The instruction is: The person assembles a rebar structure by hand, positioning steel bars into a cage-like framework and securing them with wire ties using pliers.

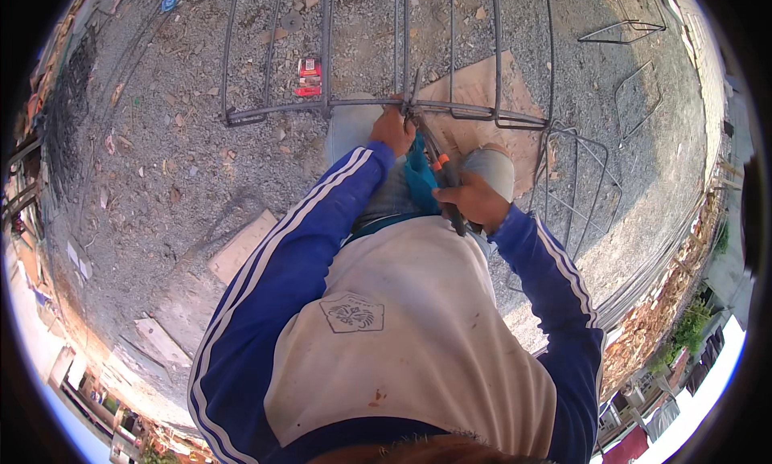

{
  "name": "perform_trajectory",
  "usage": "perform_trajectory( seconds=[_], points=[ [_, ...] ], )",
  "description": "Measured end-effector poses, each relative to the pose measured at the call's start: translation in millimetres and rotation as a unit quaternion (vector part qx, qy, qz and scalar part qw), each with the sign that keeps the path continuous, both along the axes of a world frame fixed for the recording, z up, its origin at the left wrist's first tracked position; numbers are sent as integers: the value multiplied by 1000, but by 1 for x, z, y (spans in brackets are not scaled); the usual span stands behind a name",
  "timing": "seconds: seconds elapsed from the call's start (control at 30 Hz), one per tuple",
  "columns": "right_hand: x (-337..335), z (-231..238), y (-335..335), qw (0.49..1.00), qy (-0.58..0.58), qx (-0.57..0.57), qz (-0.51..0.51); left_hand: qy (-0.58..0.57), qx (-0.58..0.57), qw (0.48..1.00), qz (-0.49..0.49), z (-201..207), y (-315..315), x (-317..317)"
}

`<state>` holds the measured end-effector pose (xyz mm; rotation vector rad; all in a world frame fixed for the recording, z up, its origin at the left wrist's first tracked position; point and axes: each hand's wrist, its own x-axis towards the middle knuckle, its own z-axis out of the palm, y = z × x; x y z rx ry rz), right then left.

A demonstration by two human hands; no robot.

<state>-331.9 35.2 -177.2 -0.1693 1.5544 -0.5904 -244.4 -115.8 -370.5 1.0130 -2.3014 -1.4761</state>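
A cage of steel rebar (362, 103) stretches away in front of my knees, its long bars tied to a bent crossbar. My left hand (393, 131) is closed at the crossbar, right by a joint; whatever its fingers pinch there is hidden. My right hand (476, 200) grips a pair of pincers (448, 173) with dark handles and orange bands. The pincers tilt up and left, and their jaws reach the joint beside my left hand. A teal cloth (419, 176) hangs between my knees, below the joint.
A red packet (309, 77) lies on the gravel under the cage. A wooden board (481, 90) lies by my right knee. Bent rebar stirrups (587, 182) rest at the right, another (623, 34) farther off. Board pieces (243, 243) lie at the left.
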Motion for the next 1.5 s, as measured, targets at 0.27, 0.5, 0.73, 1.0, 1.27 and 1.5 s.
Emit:
perform_trajectory(
  seconds=[0.27,0.5,0.73,1.0,1.27,1.5],
  points=[
    [-9,24,-16,997,-45,65,-22,79,-68,989,101,46,38,34],
    [-22,21,-12,983,-148,38,-100,210,-278,928,-133,103,22,38],
    [-19,15,-9,995,-68,59,-45,164,-348,896,-221,105,27,15],
    [-29,16,-23,959,104,70,255,234,-316,914,-98,93,40,14],
    [-6,39,-26,994,4,98,51,239,-279,922,-119,97,37,21],
    [6,30,-14,997,13,79,-19,240,-301,904,-186,96,32,27]
  ],
)
